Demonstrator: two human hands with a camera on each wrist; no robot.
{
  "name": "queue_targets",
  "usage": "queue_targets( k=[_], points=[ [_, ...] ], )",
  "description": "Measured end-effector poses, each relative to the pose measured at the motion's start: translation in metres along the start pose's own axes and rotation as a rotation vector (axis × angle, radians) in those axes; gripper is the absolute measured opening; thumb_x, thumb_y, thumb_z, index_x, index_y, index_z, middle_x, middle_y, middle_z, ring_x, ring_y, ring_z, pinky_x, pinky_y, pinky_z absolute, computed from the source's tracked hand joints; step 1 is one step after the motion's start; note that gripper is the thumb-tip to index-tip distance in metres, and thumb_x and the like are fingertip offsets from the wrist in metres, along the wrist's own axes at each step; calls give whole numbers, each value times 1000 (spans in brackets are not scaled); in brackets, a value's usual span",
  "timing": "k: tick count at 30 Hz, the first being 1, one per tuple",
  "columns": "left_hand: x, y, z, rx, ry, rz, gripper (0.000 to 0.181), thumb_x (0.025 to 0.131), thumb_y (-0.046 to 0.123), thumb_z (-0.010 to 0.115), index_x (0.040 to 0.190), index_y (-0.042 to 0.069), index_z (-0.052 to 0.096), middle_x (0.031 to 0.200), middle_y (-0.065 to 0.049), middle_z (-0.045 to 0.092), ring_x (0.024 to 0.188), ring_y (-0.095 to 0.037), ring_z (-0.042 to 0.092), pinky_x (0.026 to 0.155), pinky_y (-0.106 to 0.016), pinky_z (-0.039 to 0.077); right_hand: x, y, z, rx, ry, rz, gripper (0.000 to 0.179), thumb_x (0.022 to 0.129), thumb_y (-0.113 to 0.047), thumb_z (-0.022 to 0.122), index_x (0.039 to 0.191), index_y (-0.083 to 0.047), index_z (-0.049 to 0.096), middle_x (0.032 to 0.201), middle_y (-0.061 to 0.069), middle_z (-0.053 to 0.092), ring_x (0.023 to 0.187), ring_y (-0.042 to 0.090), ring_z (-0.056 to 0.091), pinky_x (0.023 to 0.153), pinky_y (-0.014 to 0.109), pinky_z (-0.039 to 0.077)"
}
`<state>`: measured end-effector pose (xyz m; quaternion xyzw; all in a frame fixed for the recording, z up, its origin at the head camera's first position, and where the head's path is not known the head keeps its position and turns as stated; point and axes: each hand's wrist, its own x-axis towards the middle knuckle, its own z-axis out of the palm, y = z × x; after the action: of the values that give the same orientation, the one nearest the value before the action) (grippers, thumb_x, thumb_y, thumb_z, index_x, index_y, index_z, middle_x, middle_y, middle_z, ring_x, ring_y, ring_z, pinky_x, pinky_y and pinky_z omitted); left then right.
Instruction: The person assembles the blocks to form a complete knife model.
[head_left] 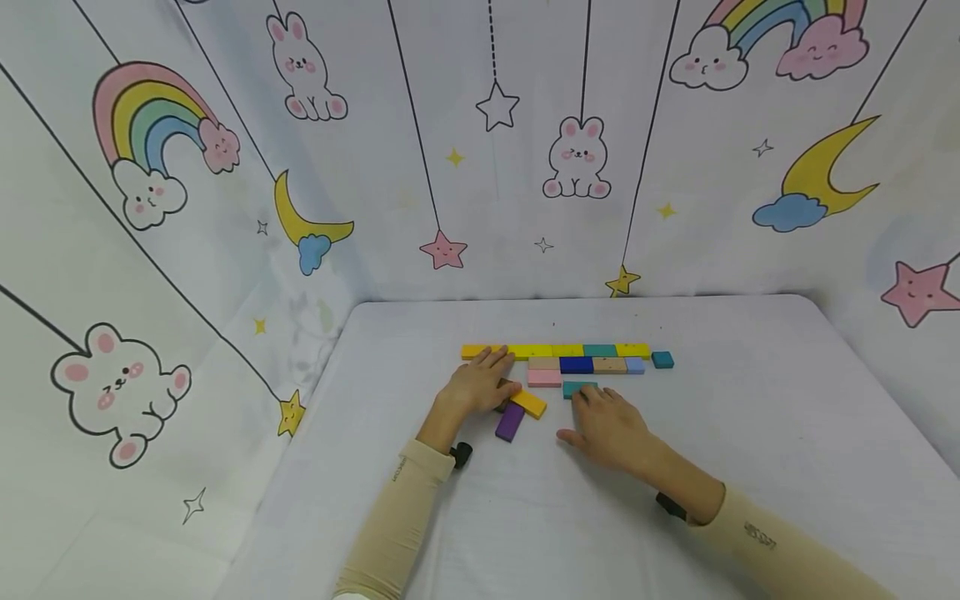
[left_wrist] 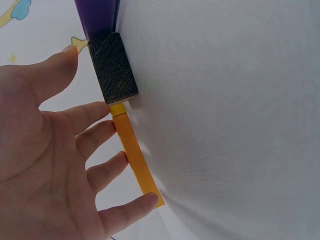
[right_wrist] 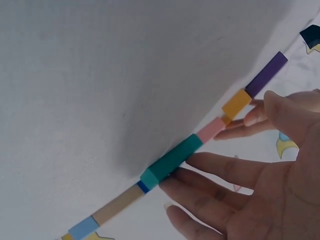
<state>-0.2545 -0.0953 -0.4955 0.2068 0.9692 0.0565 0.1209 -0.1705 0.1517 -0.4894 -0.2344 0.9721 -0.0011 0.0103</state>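
My left hand (head_left: pixel 472 390) has its fingers spread, with the fingertips against an orange block (left_wrist: pixel 136 155) at the left end of the back row. Beside its thumb lie a dark block (left_wrist: pixel 113 67), a yellow-orange block (head_left: pixel 530 405) and a purple block (head_left: pixel 510 422), set at angles; the dark one is mostly hidden in the head view. My right hand (head_left: pixel 611 427) touches the near side of a teal block (right_wrist: pixel 172 160) with extended fingertips, its thumb held away. This teal block lies just right of a pink block (head_left: pixel 544 378), slightly nearer to me.
The back row continues right with yellow blocks (head_left: pixel 531 352) and a teal block (head_left: pixel 599 351). In front runs a row of tan, dark blue (head_left: pixel 576 365), tan and light blue (head_left: pixel 634 365) blocks. A small teal block (head_left: pixel 662 360) lies apart at the right. White cloth (head_left: pixel 750 417) covers the table.
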Motion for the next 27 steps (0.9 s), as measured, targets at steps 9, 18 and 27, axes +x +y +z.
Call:
queue_targets(
  k=[9,18,27],
  points=[
    [1,-1,2,18,10,10,70,109,57,41,167,17,29,174,-2,20,160,-30,17,124,-52,30,7,6,3,-1,-1,-8,75,94,-55,73,135,7,62,133,24,61,122,39,61,109,56,49],
    [0,-1,2,1,-1,2,70,109,57,41,167,18,28,174,-1,19,160,-30,16,123,-56,31,12,8,2,20,-20,0,74,94,-54,73,135,7,62,133,24,60,121,40,61,108,56,50],
    [0,0,2,7,1,-1,70,109,57,40,167,18,29,174,-2,20,160,-30,17,123,-56,32,15,9,1,17,-3,-5,74,94,-54,73,135,7,62,132,24,60,121,39,62,109,57,49]
  ],
)
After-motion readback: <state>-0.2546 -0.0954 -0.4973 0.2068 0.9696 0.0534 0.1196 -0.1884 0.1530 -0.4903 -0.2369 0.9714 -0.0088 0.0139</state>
